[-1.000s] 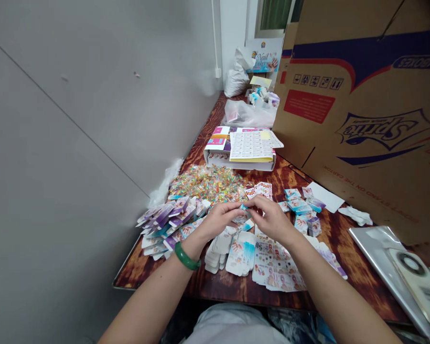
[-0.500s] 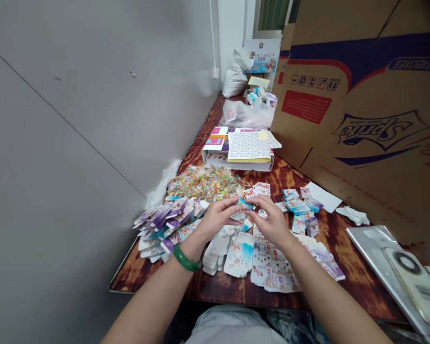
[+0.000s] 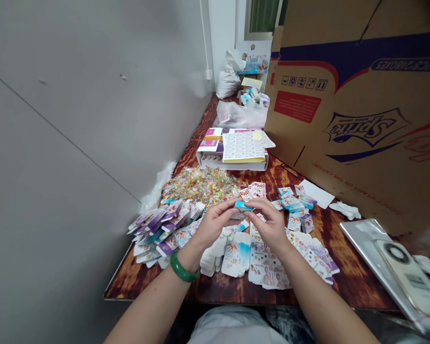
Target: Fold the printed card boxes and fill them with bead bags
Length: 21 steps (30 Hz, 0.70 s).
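Note:
Between my two hands is a small blue-and-white cardboard box (image 3: 242,206), its blue end turned up toward me. My left hand (image 3: 217,222), with a green bangle at the wrist, pinches its left side. The fingers of my right hand (image 3: 270,223) close on its right side. Just below lie flat unfolded boxes (image 3: 236,255) in blue and white, and beside them a spread of printed sticker sheets (image 3: 268,267). Behind my left hand is a heap of small candies in clear wrappers (image 3: 204,184). Purple and blue box sleeves (image 3: 168,224) are piled to the left.
Several folded small boxes (image 3: 294,203) lie on the right. A white carton (image 3: 232,162) with printed sheets on top stands farther back. A large Sprite cardboard box (image 3: 308,143) borders the right side, a grey wall (image 3: 64,167) the left. A phone (image 3: 408,272) lies at the right front.
The small box has tilted between my fingers so its blue end shows more fully. Both hands stay on it. The whole view has shifted slightly.

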### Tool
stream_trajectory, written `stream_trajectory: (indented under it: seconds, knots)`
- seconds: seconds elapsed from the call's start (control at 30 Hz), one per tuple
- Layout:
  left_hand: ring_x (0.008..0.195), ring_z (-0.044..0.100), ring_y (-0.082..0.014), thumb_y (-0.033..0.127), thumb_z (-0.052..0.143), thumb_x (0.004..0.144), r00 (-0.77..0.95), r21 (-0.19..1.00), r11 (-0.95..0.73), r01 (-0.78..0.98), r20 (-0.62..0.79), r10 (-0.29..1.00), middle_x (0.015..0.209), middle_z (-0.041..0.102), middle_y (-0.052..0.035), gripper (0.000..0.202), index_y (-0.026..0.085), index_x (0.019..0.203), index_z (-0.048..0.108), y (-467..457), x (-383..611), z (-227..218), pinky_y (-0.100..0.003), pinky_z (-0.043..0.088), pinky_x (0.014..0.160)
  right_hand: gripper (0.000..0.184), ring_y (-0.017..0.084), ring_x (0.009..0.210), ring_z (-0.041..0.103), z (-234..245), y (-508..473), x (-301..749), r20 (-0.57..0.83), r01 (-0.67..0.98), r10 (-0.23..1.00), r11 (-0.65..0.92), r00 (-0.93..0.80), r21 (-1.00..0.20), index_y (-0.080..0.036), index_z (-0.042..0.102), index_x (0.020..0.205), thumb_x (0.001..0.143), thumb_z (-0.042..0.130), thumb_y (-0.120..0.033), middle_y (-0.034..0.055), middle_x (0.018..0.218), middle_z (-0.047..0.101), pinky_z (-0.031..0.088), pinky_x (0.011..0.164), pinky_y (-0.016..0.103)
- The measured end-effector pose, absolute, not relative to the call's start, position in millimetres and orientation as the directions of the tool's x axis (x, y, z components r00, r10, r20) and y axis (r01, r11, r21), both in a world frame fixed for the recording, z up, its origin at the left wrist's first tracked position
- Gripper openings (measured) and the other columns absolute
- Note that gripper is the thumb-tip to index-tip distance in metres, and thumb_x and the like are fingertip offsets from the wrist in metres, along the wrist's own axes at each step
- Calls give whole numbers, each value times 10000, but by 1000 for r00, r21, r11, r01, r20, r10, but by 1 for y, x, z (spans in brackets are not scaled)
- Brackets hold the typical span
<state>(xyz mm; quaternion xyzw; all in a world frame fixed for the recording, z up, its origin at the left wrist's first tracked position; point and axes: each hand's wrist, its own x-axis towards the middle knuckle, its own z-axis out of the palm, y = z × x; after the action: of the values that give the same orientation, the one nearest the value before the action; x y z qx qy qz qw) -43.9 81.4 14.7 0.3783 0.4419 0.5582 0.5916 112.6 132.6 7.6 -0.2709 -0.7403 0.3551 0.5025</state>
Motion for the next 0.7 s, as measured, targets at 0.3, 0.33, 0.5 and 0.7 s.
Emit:
stream_trajectory:
  seconds: [0.3, 0.33, 0.5, 0.7]
  knots:
    - [853, 650, -182, 373, 664, 729, 20, 939, 273, -208, -275, 961, 1317, 492, -72, 561, 288, 1255, 488, 73, -37, 12, -314, 524, 750, 132, 153, 646, 580, -4, 159, 137, 348, 159, 875, 417, -336, -895, -186, 620, 733, 770, 606, -312, 20, 682, 620, 469, 589, 277]
    - [861, 648, -183, 379, 660, 733, 11, 942, 281, -185, -284, 959, 1331, 477, -78, 592, 297, 1282, 454, 73, -40, 14, -305, 520, 744, 167, 152, 613, 570, -5, 169, 147, 297, 205, 918, 355, -263, -912, -182, 611, 745, 772, 592, -346, 15, 660, 612, 461, 560, 272]
    - [862, 640, -192, 435, 608, 764, -18, 946, 298, -124, -302, 953, 1146, 612, -113, 501, 205, 1202, 528, 72, -57, 13, -298, 500, 740, 344, 236, 872, 568, -8, 201, 200, 306, 666, 951, 202, 41, -718, -136, 593, 957, 811, 495, -432, 140, 943, 623, 440, 734, 351]
    - [811, 640, -184, 447, 615, 746, 8, 933, 342, -115, -343, 939, 1024, 659, -94, 439, 182, 1095, 593, 69, -53, 6, -298, 492, 721, 274, 257, 711, 584, -33, 176, 196, 0, 818, 994, 91, -111, -568, -181, 622, 704, 566, 739, -386, 77, 647, 606, 420, 638, 360]
